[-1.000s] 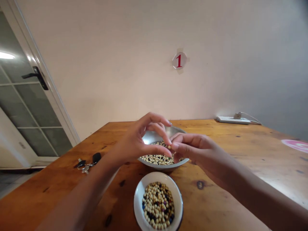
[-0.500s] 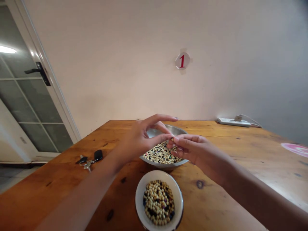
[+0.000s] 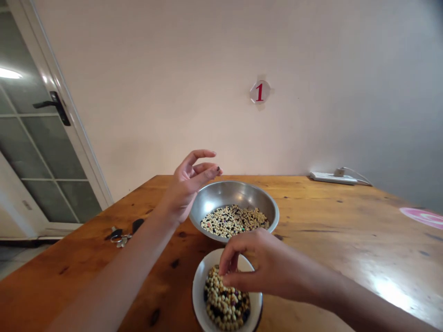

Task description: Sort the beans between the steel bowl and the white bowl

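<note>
Raised left of the steel bowl, my left hand pinches a small dark bead between thumb and fingertips, its upper finger held apart. My right hand reaches over the white bowl, with thumb and forefinger closed at the cream beads and apparently pinching one. Beads in the white bowl are mostly cream, with some dark ones, and part of the pile is hidden by the right fingers. Inside the steel bowl, just behind, lies a layer of mixed cream, black and a few coloured beads.
Keys with a black fob lie on the wooden table, partly behind my left forearm. A power strip stands by the wall at the back right. A pink round sticker is near the right edge.
My hands have parted from their meeting over the steel bowl. The left has moved left and slightly up; the right has come down to the beads in the white bowl.
</note>
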{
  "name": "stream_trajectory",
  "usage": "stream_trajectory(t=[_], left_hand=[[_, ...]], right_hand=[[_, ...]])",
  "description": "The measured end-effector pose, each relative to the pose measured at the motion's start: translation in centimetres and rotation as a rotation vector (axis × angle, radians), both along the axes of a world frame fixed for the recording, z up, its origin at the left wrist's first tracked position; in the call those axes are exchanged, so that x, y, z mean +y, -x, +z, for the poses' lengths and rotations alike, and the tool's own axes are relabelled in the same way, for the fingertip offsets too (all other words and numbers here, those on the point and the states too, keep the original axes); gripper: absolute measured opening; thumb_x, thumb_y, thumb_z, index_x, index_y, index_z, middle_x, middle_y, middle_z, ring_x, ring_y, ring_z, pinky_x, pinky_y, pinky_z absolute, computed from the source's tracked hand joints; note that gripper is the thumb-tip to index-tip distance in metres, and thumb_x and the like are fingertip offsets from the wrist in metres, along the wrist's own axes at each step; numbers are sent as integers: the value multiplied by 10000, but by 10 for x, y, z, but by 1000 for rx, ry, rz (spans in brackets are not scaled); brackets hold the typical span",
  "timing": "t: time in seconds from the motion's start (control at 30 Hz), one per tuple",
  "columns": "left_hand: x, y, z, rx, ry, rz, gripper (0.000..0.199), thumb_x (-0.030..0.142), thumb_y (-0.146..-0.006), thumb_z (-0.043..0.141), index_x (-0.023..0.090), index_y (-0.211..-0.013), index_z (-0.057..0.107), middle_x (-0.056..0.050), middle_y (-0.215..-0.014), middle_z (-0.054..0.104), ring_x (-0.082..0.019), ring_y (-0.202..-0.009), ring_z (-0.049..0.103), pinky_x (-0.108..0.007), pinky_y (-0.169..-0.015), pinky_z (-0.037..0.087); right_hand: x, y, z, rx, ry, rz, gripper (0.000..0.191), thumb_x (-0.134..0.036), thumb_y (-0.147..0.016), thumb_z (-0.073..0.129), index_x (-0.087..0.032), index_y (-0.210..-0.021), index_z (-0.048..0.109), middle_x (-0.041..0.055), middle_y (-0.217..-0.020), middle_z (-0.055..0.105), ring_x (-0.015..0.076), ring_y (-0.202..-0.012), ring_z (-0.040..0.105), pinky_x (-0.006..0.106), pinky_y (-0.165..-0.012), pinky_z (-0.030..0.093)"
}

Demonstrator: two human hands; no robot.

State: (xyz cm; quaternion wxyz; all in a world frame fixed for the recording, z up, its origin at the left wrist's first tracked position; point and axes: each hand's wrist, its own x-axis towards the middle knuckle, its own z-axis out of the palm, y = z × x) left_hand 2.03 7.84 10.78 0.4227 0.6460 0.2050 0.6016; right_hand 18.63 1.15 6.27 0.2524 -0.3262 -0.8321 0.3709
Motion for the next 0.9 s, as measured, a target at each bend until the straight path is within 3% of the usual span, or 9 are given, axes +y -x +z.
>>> stream_trajectory(t=[0.17,0.33,0.47,0.6,0.7,0.8,0.9], left_hand=[[-1,-4,-2,20,23,-20,250,209,-676,665,197,-884,528,26,-674,600,-98,-732,583,-204,-718,438],[-2,-4,-3,19,56,-35,270,215,-666,675,196,-887,523,32,-669,589,-95,-716,573,-201,-699,429],[-4,-6,-4,64,89,-82,271,224,-670,668,191,-894,519,29,-667,575,-101,-691,560,-208,-660,424],[-4,-7,-8,126,119,-153,236,227,-690,655,191,-882,524,21,-691,579,-92,-688,545,-194,-639,417],[-4,-8,-8,139,134,-184,227,219,-701,645,200,-884,513,31,-696,575,-76,-655,539,-181,-607,408],[-7,-9,-7,220,98,-162,210,222,-712,631,197,-879,507,36,-676,572,-69,-611,527,-189,-590,403],[-10,-12,-6,349,41,-116,217,248,-721,620,194,-896,505,23,-681,586,-91,-640,540,-220,-629,412]], right_hand=[[4,3,-9,-102,-188,-83,67,-221,-711,592,-198,-745,645,-25,-717,654,88,-667,577,209,-627,419],[1,6,-15,-199,-439,-126,26,-245,-715,613,-233,-703,633,-71,-698,657,86,-689,570,303,-811,333],[2,5,-13,-239,-469,-129,129,-359,-732,617,-234,-704,635,-52,-697,652,106,-709,563,300,-763,343],[9,-3,-5,-217,-343,-227,242,-380,-808,513,-196,-691,620,-5,-663,617,105,-615,526,254,-571,360],[18,-11,2,-20,-166,-279,225,-374,-829,482,-190,-781,603,10,-700,604,103,-615,514,235,-533,365],[28,-20,6,296,72,-148,256,-386,-796,535,-198,-968,565,42,-858,600,125,-731,537,219,-543,401],[34,-24,5,538,240,2,317,-359,-757,600,-201,-1026,544,45,-896,594,116,-750,540,205,-554,412]])
